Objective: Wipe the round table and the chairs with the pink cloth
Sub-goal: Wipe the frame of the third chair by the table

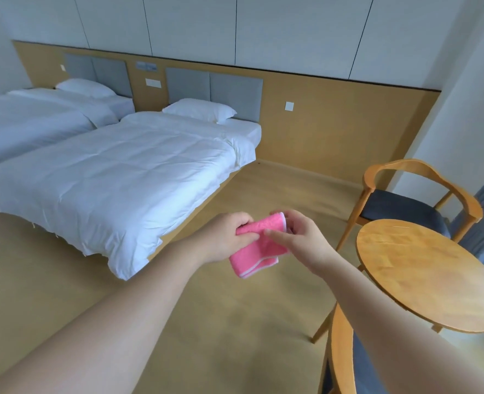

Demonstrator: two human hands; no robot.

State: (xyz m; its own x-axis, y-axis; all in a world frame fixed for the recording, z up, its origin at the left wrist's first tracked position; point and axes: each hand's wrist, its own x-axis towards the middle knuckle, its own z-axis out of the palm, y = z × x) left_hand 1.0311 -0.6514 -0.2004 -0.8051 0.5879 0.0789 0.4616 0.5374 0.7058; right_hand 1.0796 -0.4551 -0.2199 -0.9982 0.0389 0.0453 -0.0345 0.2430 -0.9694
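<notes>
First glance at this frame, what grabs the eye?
The pink cloth at centre, held up in the air over the floor, gripped by the left hand and the right hand. To the right stands the round table, its wooden top bare, with one chair behind it and another chair at the near edge. Two white beds fill the left side.
</notes>
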